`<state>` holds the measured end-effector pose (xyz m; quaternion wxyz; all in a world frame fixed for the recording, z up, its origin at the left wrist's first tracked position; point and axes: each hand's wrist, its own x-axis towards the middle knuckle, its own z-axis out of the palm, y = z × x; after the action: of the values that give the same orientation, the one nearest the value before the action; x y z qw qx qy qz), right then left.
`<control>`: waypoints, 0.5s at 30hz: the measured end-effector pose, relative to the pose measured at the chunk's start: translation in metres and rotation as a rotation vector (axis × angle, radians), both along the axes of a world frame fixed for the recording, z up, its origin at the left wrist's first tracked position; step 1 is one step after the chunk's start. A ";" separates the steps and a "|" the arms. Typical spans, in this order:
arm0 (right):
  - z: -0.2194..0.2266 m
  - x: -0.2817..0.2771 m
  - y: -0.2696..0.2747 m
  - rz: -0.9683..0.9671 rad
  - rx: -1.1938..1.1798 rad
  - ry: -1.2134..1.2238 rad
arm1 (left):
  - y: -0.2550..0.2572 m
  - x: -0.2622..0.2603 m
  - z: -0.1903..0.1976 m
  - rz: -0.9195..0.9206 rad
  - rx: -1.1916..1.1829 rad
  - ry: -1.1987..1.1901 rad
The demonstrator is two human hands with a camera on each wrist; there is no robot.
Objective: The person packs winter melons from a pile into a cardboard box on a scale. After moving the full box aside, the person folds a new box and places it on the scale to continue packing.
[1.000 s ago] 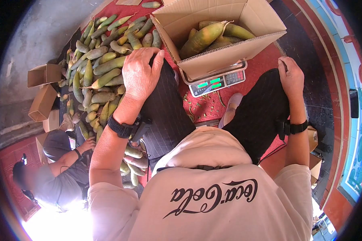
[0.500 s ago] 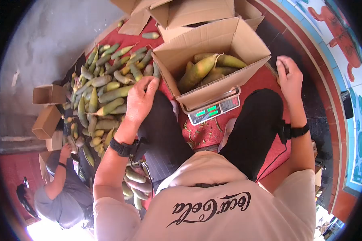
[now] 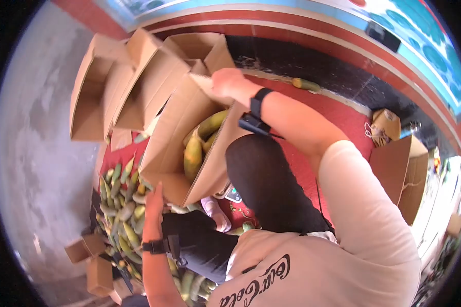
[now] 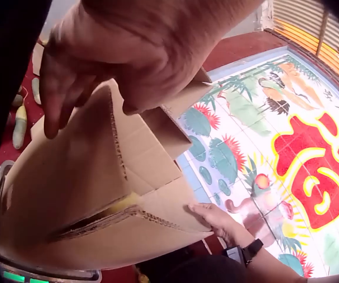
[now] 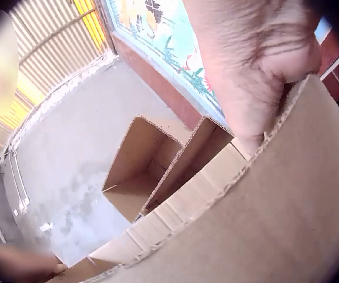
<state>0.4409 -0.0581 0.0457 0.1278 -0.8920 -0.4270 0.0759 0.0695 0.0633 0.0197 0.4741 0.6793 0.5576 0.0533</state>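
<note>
An open cardboard box point(image 3: 210, 179) holds several large green-yellow radishes point(image 3: 193, 156). Its base is over a scale point(image 3: 233, 195), mostly hidden in the head view; the scale's metal rim shows beside the box in the left wrist view. My right hand point(image 3: 229, 84) grips the box's far rim, with the thumb side over the cardboard edge point(image 5: 258, 71). At the near left corner is my left hand point(image 3: 154, 202); in the left wrist view that hand point(image 4: 128, 53) straddles the rim, fingers on one side and thumb on the other.
Empty cardboard boxes point(image 3: 151, 84) stand beyond, at the upper left. A pile of radishes point(image 3: 123, 212) lies left on the red cloth, with small boxes point(image 3: 100, 276) nearby. One radish point(image 3: 306, 84) lies near the wall; another box point(image 3: 402, 174) is at right.
My right hand has moved from beside my right knee to the box's far rim. My left hand has gone from my left knee to the box's near corner. The head view has turned.
</note>
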 end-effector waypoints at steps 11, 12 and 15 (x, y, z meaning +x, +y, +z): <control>-0.018 0.014 -0.014 0.066 0.115 -0.058 | 0.000 0.005 0.000 -0.073 0.033 0.012; -0.016 0.014 -0.022 0.055 0.122 -0.057 | 0.000 0.005 0.002 -0.083 0.040 0.014; -0.014 0.022 -0.052 0.039 0.127 -0.017 | 0.000 0.015 0.007 -0.143 0.130 0.108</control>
<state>0.4632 -0.1097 0.0315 0.1791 -0.8741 -0.4494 0.0437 0.0849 0.0629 0.0262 0.4010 0.7485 0.5278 0.0186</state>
